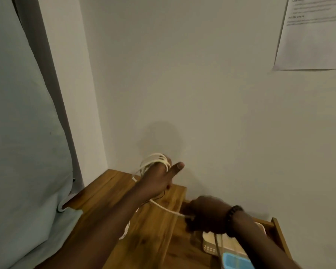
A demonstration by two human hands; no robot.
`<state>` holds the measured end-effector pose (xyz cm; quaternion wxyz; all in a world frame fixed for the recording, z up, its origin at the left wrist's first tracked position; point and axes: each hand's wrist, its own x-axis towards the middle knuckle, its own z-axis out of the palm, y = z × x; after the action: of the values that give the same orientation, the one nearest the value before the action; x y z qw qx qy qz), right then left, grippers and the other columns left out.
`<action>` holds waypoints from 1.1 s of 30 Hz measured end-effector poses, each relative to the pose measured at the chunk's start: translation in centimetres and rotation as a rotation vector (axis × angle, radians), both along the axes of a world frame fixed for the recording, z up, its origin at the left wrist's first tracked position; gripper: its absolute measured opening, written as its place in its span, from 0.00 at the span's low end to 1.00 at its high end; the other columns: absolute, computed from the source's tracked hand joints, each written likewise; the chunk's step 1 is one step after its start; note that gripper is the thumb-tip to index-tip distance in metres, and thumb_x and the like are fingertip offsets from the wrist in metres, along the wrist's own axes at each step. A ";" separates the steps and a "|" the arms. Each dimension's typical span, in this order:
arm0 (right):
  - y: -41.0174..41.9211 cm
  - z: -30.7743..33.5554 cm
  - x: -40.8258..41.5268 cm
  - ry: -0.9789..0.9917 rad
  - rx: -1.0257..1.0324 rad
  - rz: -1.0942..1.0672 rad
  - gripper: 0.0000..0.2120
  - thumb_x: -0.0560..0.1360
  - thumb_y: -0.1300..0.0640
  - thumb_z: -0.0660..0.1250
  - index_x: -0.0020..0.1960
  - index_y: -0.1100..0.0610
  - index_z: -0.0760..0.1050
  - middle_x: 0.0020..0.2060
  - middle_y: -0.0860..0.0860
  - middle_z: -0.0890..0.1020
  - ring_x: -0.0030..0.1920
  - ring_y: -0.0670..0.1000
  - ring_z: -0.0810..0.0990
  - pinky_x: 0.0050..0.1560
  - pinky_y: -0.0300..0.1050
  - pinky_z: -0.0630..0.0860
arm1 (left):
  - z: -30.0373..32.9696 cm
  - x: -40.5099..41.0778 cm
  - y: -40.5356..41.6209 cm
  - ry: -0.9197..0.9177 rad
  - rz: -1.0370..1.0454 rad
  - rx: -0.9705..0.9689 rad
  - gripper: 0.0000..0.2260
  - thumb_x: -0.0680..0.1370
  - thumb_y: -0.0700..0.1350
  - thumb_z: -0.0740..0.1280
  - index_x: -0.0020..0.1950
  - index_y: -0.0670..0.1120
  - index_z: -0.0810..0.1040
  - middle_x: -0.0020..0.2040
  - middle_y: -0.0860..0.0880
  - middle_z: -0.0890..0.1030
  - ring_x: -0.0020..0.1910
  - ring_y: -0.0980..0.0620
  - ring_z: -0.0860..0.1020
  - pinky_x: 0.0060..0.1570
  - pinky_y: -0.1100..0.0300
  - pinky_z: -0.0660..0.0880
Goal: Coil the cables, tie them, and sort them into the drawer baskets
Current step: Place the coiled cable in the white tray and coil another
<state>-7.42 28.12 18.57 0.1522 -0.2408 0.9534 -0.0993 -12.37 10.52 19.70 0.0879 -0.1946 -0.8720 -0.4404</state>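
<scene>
A white cable (153,159) is wound in several loops around the fingers of my left hand (159,177), which is raised above the wooden nightstand top (149,230) with the thumb sticking out. One strand of the cable (167,209) runs taut down to my right hand (206,214), which is closed on it and blurred. My right wrist wears a dark bead bracelet. Below my right hand the drawer (277,235) stands pulled out, with a cream basket (211,247) and a light blue basket (233,262) inside. A grey cord (218,247) hangs over the cream basket.
The nightstand stands against a plain wall (202,94) in a corner. A pale blue sheet or bedding (23,152) fills the left side and touches the nightstand's left edge. A printed paper sheet (314,33) hangs on the wall at the upper right.
</scene>
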 end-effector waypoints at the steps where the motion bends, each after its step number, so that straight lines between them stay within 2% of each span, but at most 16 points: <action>1: 0.6 0.9 0.1 0.160 0.060 -0.027 0.11 0.78 0.47 0.66 0.58 0.49 0.77 0.51 0.50 0.82 0.41 0.45 0.76 0.43 0.39 0.75 | -0.5 0.4 -0.6 -0.149 -0.053 -0.123 0.36 0.70 0.74 0.53 0.43 0.40 0.73 0.34 0.36 0.80 0.30 0.45 0.80 0.42 0.50 0.80; 3: 1.9 3.1 -0.3 0.462 0.025 -0.093 0.09 0.78 0.45 0.64 0.55 0.45 0.77 0.47 0.46 0.82 0.45 0.46 0.78 0.43 0.39 0.75 | -1.2 1.5 -1.1 -0.516 -0.275 -0.155 0.45 0.66 0.79 0.48 0.46 0.36 0.74 0.38 0.35 0.80 0.29 0.46 0.79 0.36 0.54 0.78; 5: 2.9 4.6 -1.7 0.709 0.006 -0.147 0.08 0.77 0.43 0.64 0.53 0.45 0.76 0.45 0.45 0.81 0.44 0.46 0.78 0.36 0.35 0.68 | -1.0 3.0 -0.1 -0.726 -0.530 -0.024 0.38 0.66 0.78 0.54 0.45 0.42 0.71 0.36 0.42 0.77 0.24 0.53 0.72 0.25 0.63 0.70; 7: 3.0 4.2 -3.5 0.902 0.056 -0.177 0.07 0.76 0.45 0.67 0.49 0.47 0.78 0.43 0.45 0.80 0.44 0.48 0.76 0.35 0.36 0.63 | 0.2 4.4 1.5 -0.692 -0.699 0.047 0.27 0.71 0.71 0.59 0.43 0.46 0.68 0.33 0.48 0.70 0.23 0.57 0.65 0.23 0.67 0.63; 9: 2.3 2.6 -4.8 0.964 0.042 -0.241 0.05 0.75 0.49 0.69 0.48 0.49 0.79 0.45 0.47 0.80 0.49 0.51 0.76 0.43 0.42 0.68 | 1.7 5.4 2.8 -0.532 -0.780 0.170 0.20 0.76 0.62 0.60 0.40 0.45 0.67 0.30 0.47 0.66 0.24 0.56 0.62 0.24 0.64 0.59; 12: 1.2 0.5 -4.7 0.638 -0.324 -0.416 0.07 0.77 0.56 0.64 0.52 0.53 0.78 0.46 0.52 0.83 0.50 0.55 0.81 0.48 0.47 0.76 | 2.6 5.3 3.5 -0.360 -0.789 0.518 0.18 0.78 0.57 0.61 0.40 0.42 0.67 0.29 0.45 0.68 0.22 0.55 0.67 0.24 0.62 0.63; 14: -0.6 -0.7 -3.5 0.431 -0.488 -0.312 0.11 0.75 0.54 0.66 0.55 0.57 0.78 0.48 0.55 0.84 0.48 0.55 0.82 0.51 0.47 0.79 | 2.4 4.8 4.2 -0.216 -0.785 0.780 0.16 0.78 0.54 0.63 0.42 0.42 0.72 0.33 0.44 0.76 0.27 0.51 0.76 0.28 0.59 0.72; 18: -4.1 -1.7 0.6 -0.053 -0.873 -0.160 0.19 0.73 0.41 0.69 0.47 0.59 0.78 0.35 0.50 0.80 0.33 0.44 0.77 0.35 0.38 0.75 | 3.3 2.0 4.0 0.075 -0.447 1.002 0.12 0.79 0.47 0.59 0.43 0.46 0.80 0.45 0.43 0.85 0.46 0.43 0.84 0.49 0.49 0.80; 20: -3.1 -0.3 1.4 -0.126 -0.892 -0.157 0.23 0.74 0.38 0.66 0.51 0.59 0.76 0.34 0.45 0.79 0.31 0.41 0.75 0.33 0.34 0.72 | 2.9 0.6 3.0 0.165 -0.236 0.791 0.10 0.80 0.48 0.61 0.43 0.50 0.81 0.47 0.45 0.86 0.49 0.44 0.84 0.53 0.47 0.79; 22: -1.4 1.3 1.8 -0.256 -0.890 -0.144 0.25 0.76 0.36 0.57 0.56 0.57 0.75 0.36 0.44 0.82 0.32 0.42 0.79 0.35 0.36 0.75 | 1.1 -0.2 2.4 0.204 -0.122 0.402 0.09 0.79 0.47 0.65 0.45 0.58 0.83 0.48 0.59 0.85 0.49 0.55 0.83 0.49 0.63 0.79; 23: -0.6 1.8 1.8 -0.301 -0.871 -0.156 0.29 0.77 0.36 0.52 0.60 0.58 0.74 0.42 0.51 0.84 0.39 0.48 0.83 0.42 0.41 0.81 | 0.0 -0.5 2.4 0.194 -0.101 0.278 0.08 0.79 0.48 0.66 0.47 0.60 0.82 0.47 0.66 0.83 0.49 0.58 0.82 0.45 0.70 0.76; 25: 0.8 2.5 2.1 -0.350 -0.809 -0.213 0.35 0.76 0.34 0.44 0.64 0.58 0.73 0.53 0.62 0.81 0.50 0.61 0.81 0.54 0.48 0.80 | -1.6 -0.7 2.0 0.331 -0.013 0.068 0.09 0.79 0.55 0.63 0.51 0.55 0.81 0.46 0.64 0.81 0.50 0.59 0.80 0.46 0.72 0.74; 26: 1.4 2.6 2.2 -0.342 -0.784 -0.237 0.36 0.74 0.32 0.43 0.63 0.55 0.75 0.50 0.60 0.81 0.46 0.57 0.80 0.49 0.44 0.78 | -2.1 -0.7 1.5 0.431 0.069 -0.057 0.18 0.79 0.62 0.57 0.50 0.52 0.80 0.44 0.60 0.82 0.46 0.58 0.80 0.44 0.69 0.75; 28: 3.1 3.0 2.7 -0.308 -0.743 -0.193 0.34 0.71 0.29 0.46 0.58 0.50 0.77 0.44 0.51 0.81 0.38 0.44 0.76 0.39 0.35 0.74 | -2.0 -1.1 0.0 0.508 0.247 -0.226 0.29 0.78 0.69 0.48 0.46 0.49 0.79 0.38 0.53 0.81 0.38 0.56 0.79 0.40 0.60 0.75; 30: 4.9 3.9 3.3 -0.290 -0.744 -0.049 0.28 0.75 0.31 0.55 0.55 0.51 0.79 0.40 0.43 0.80 0.36 0.39 0.76 0.38 0.32 0.72 | -2.8 -2.4 -1.8 0.553 0.302 -0.345 0.30 0.77 0.70 0.47 0.41 0.49 0.76 0.33 0.52 0.77 0.34 0.54 0.77 0.34 0.61 0.72; 33: 7.1 5.5 3.4 0.014 -0.606 0.031 0.10 0.79 0.44 0.61 0.51 0.47 0.79 0.41 0.39 0.82 0.41 0.38 0.79 0.42 0.33 0.73 | -3.6 -5.3 -3.6 0.340 0.298 -0.422 0.31 0.68 0.78 0.44 0.35 0.54 0.69 0.30 0.53 0.72 0.35 0.52 0.77 0.31 0.61 0.69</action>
<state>-4.07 35.23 24.05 0.0684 -0.2906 0.8775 -0.3753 -17.63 6.88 16.10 0.2534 -0.1495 -0.9361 -0.1929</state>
